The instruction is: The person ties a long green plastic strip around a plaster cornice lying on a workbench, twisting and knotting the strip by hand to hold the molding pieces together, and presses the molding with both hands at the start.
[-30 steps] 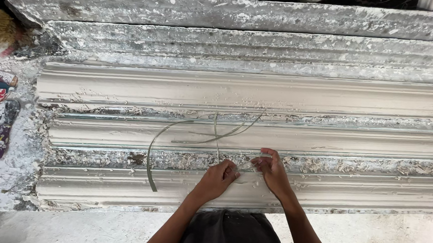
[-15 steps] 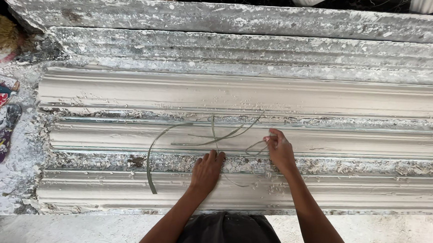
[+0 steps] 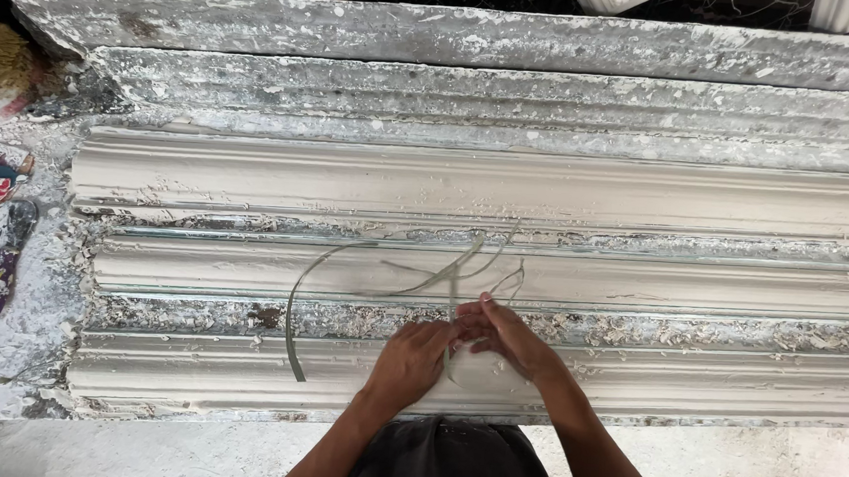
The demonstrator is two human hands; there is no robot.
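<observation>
2 hands [image 3: 457, 349] pinching thin strands [image 3: 422, 280]

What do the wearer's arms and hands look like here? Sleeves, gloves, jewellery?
Both hands, left hand and right hand, are bare: no gloves, and no rings, watch or bands that show. The forearms are bare too, with no sleeves in view. A dark garment shows between the arms at the bottom edge.

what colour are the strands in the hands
Pale greyish green strands, thin and curling, seen best in the head view.

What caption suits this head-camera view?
Left hand and right hand meet over thin pale fibre strands on long white plaster mouldings.
</observation>
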